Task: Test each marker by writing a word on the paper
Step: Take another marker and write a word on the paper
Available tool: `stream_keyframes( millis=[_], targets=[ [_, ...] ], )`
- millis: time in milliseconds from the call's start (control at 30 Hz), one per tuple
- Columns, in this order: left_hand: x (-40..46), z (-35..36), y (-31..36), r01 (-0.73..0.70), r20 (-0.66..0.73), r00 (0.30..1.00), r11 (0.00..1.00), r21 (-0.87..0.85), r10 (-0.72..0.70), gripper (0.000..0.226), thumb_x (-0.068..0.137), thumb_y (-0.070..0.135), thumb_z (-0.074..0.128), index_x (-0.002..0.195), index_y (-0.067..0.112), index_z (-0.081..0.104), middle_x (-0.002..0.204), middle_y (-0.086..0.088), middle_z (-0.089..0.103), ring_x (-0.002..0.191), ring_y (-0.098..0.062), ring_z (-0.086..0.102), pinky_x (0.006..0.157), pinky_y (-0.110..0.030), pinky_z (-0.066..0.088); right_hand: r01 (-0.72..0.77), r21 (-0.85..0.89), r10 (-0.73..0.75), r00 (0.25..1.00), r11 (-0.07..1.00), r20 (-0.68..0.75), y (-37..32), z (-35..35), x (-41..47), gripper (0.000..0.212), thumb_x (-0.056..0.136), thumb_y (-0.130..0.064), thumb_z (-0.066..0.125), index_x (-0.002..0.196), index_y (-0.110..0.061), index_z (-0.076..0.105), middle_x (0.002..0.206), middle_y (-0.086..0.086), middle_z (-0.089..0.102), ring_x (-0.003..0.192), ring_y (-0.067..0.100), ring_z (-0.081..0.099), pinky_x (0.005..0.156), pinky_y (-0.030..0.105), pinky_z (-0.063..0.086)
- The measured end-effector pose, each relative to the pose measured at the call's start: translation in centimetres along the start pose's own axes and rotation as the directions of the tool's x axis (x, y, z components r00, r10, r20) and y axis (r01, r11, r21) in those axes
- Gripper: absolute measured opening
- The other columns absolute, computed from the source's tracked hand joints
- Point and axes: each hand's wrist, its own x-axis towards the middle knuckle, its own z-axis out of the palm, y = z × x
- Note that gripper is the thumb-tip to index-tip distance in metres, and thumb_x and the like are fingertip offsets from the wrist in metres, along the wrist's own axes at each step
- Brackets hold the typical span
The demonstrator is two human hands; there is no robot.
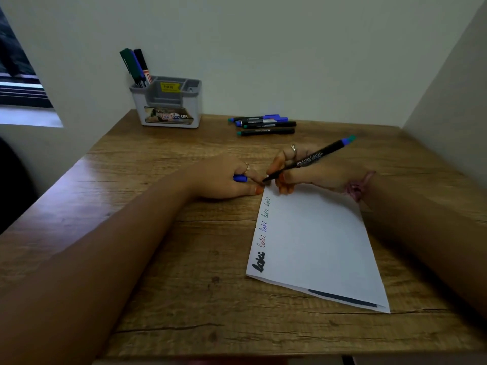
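Here the right hand (311, 169) grips one black marker (305, 160), its fingers curled round the lower barrel. The marker's long axis runs on a slant: the tip points down and to the left, at the far left corner of the paper (313, 243), and the blue-green end points up and to the right, away from the person. The left hand (226, 180) rests on the bench (163, 233) just beside that corner, its fingers curled round a blue cap (240, 178), the thumb tip touching the paper's edge.

One sheet of paper lies on the bench, long edge running away from the person. Along its left edge stand five written words: one thick and black nearest the person, then one red, one blue and two thin dark ones.

Farther back, four capped markers (263, 125) lie side by side, all lengthwise left to right. A grey holder (168, 111) stands at the wall with about three upright markers (135, 67) in its left compartment
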Motion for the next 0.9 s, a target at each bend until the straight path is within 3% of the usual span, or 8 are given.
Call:
stream_keyframes(
  millis=[67, 133, 267, 367, 567, 700, 833, 900],
  targets=[
    [0.2, 0.2, -0.2, -0.004, -0.009, 1.000, 1.000, -0.013, 0.004, 0.032, 0.090, 0.038, 0.054, 0.121, 0.037, 0.057, 0.083, 0.018, 0.059, 0.074, 0.009, 0.054, 0.070, -0.009, 0.039, 0.049, -0.028, -0.051, 0.996, 0.998, -0.072, 0.5, 0.6, 0.5, 0.011, 0.075, -0.001, 0.057, 0.082, -0.007, 0.063, 0.071, 0.008, 0.069, 0.054, 0.010, 0.062, 0.052, 0.018, 0.050],
    [0.3, 0.3, -0.3, -0.021, 0.000, 1.000, 0.999, -0.027, 0.021, 0.031, 0.089, 0.040, 0.054, 0.120, 0.040, 0.057, 0.104, 0.008, 0.065, 0.086, -0.003, 0.056, 0.081, -0.023, 0.046, 0.088, -0.078, -0.097, 0.988, 0.993, -0.118, 1.1, 1.0, 0.7, 0.012, 0.077, 0.002, 0.057, 0.077, -0.009, 0.062, 0.072, 0.011, 0.066, 0.049, 0.008, 0.059, 0.049, 0.018, 0.049],
    [0.6, 0.3, -0.2, 0.004, -0.019, 1.000, 1.000, -0.009, -0.004, 0.032, 0.090, 0.041, 0.052, 0.122, 0.039, 0.056, 0.082, 0.016, 0.054, 0.067, -0.001, 0.045, 0.060, -0.013, 0.031, 0.101, -0.087, -0.116, 0.974, 0.991, -0.194, 1.8, 1.0, 0.6, 0.024, 0.083, 0.009, 0.054, 0.073, -0.012, 0.054, 0.059, -0.008, 0.066, 0.047, 0.004, 0.055, 0.046, 0.015, 0.046],
    [0.8, 0.4, -0.3, -0.011, -0.017, 1.000, 1.000, -0.009, 0.010, 0.033, 0.089, 0.040, 0.053, 0.121, 0.037, 0.057, 0.101, 0.008, 0.062, 0.076, -0.002, 0.048, 0.068, -0.012, 0.036, 0.108, -0.169, -0.131, 0.982, 0.980, -0.136, 1.7, 1.3, 0.4, 0.012, 0.075, -0.004, 0.055, 0.070, -0.015, 0.057, 0.059, -0.008, 0.063, 0.050, 0.004, 0.054, 0.049, 0.017, 0.046],
    [0.7, 0.3, 0.0, 0.003, -0.035, 0.999, 1.000, 0.005, -0.003, 0.033, 0.091, 0.037, 0.052, 0.123, 0.033, 0.056, 0.078, 0.029, 0.042, 0.070, 0.006, 0.043, 0.060, -0.006, 0.028, 0.097, -0.212, -0.121, 0.987, 0.972, -0.102, 1.4, 1.4, 0.4, 0.009, 0.075, -0.008, 0.055, 0.070, -0.014, 0.058, 0.055, -0.010, 0.058, 0.050, 0.004, 0.051, 0.048, 0.017, 0.043],
    [0.5, 0.2, 0.0, -0.007, -0.024, 1.000, 1.000, -0.009, 0.007, 0.033, 0.090, 0.036, 0.053, 0.122, 0.030, 0.058, 0.106, 0.012, 0.062, 0.079, 0.001, 0.049, 0.071, -0.007, 0.035, 0.109, -0.197, -0.130, 0.987, 0.974, -0.094, 1.6, 1.3, 0.5, 0.010, 0.077, -0.006, 0.055, 0.071, -0.013, 0.057, 0.055, -0.011, 0.058, 0.049, 0.003, 0.050, 0.047, 0.015, 0.041],
    [0.4, 0.2, 0.1, -0.013, -0.039, 0.999, 1.000, -0.025, 0.012, 0.032, 0.090, 0.036, 0.055, 0.120, 0.028, 0.061, 0.085, 0.024, 0.056, 0.075, 0.015, 0.051, 0.062, -0.001, 0.037, 0.126, -0.224, -0.151, 0.984, 0.966, -0.099, 1.7, 1.4, 0.6, 0.012, 0.079, -0.007, 0.057, 0.072, -0.016, 0.058, 0.064, -0.002, 0.061, 0.052, 0.007, 0.052, 0.049, 0.017, 0.042],
    [0.5, 0.2, 0.0, -0.012, -0.044, 0.999, 1.000, -0.023, 0.011, 0.032, 0.090, 0.037, 0.055, 0.120, 0.029, 0.061, 0.091, 0.017, 0.061, 0.082, 0.006, 0.055, 0.066, -0.005, 0.039, 0.132, -0.224, -0.155, 0.984, 0.966, -0.089, 1.7, 1.3, 0.6, 0.018, 0.080, -0.001, 0.057, 0.070, -0.016, 0.057, 0.058, -0.011, 0.058, 0.049, 0.003, 0.049, 0.048, 0.015, 0.040]
  ],
)
